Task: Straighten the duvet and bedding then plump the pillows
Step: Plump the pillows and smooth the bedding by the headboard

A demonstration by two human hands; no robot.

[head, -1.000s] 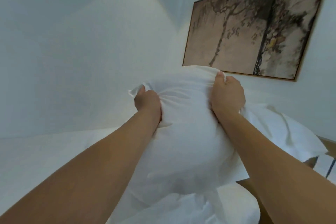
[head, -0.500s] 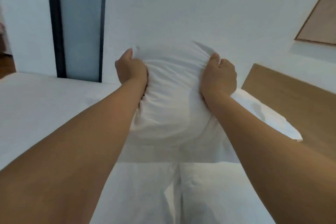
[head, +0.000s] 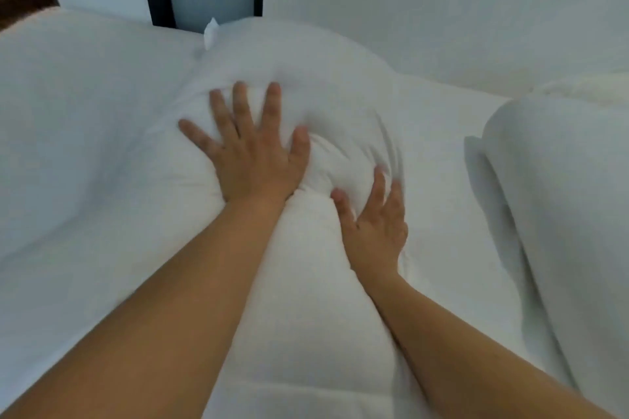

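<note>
A: What lies at the left?
B: A white bed (head: 68,146), with a white pillow (head: 323,85) on it at centre.
A: And the hands?
B: Left hand (head: 253,160) flat, fingers spread, pressing the pillow; right hand (head: 376,228) open, fingers straight, against its crumpled side. A second pillow (head: 561,197) lies far right.

Bare forearms, ringless hands (head: 253,160)

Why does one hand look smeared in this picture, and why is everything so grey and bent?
Head view: the right hand is motion-blurred at the fingertips, while the left hand on the plump white fabric pillow is sharper. The light is dim and soft, greying the white bedding, with faint shadows in the creases. The wide-angle lens makes the forearms look oversized.
</note>
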